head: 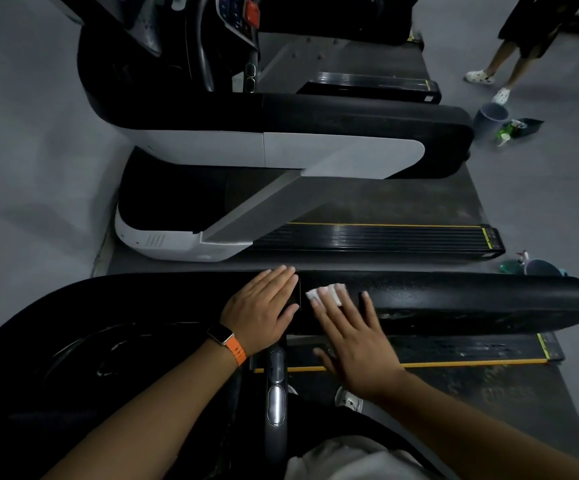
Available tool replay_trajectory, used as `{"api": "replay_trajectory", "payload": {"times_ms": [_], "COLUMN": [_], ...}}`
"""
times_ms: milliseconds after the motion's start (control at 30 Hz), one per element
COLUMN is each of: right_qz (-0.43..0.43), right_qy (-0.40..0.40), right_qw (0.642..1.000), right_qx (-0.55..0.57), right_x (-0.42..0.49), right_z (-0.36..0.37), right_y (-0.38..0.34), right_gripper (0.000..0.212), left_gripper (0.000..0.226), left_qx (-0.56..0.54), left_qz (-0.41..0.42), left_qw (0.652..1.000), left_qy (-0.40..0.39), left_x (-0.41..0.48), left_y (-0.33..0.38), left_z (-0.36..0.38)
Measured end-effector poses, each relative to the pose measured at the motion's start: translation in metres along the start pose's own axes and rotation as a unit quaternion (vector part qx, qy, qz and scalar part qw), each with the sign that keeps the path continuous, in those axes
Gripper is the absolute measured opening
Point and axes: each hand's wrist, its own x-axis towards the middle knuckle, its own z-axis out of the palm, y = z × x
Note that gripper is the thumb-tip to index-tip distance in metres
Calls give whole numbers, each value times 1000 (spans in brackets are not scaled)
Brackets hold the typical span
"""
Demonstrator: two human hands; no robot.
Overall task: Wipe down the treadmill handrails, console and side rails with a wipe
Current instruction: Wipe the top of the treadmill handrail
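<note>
The long black padded handrail point(471, 299) of the nearest treadmill runs across the view and ends in a rounded tip on the right. The stretch from the right hand to that tip lies bare. Past its far edge, a narrow gap separates it from the black-and-white neighbouring treadmill point(316, 150).

The left hand point(264, 306) lies flat on the rail, fingers straight and together. Just beside it the right hand point(354, 337), fingers straight and spread, presses the small crumpled white wipe point(328, 293) onto the rail's top.

Three treadmills show, side by side. Two round tubs stand on the grey floor point(38, 133) near the rail ends: the farther grey tub point(491, 116) and the nearer grey tub point(542, 268), their contents hidden. One black tray point(529, 125) sits beside the farther tub, with a green bottle point(504, 134) at its end; whether the bottle is inside the tray or against it is unclear.
</note>
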Motion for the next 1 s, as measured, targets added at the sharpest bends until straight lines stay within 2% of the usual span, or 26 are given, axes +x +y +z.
{"api": "replay_trajectory", "payload": {"times_ms": [133,300,467,567,667,767,933,1000], "right_qz": [-47,13,42,31,103,149,32,38], "right_qy": [-11,-28,-28,-37,-19,-19,-3,8], "right_qw": [999,999,997,997,993,987,998,998], "right_qx": [-25,-13,62,52,48,52,58,47], "right_x": [6,-28,31,38,9,5,17,-1], "right_z": [5,9,-15,-25,-15,-13,-11,-5], "right_y": [5,42,9,19,51,47,14,28], "right_gripper": [83,88,83,79,79,83,83,83], "left_gripper": [53,54,55,55,55,55,57,56], "left_qx": [8,13,17,14,24,26,0,-9], "left_qz": [3,6,2,2,7,38,67,68], "left_qw": [1000,1000,1000,1000,999,998,996,996], "left_qy": [-4,2,-8,-18,-23,-37,-65,-64], "left_x": [0,0,1,1,2,6,21,21], "left_y": [-1,0,1,1,2,1,0,1], "left_z": [-2,0,-2,-4,-4,-3,-1,1]}}
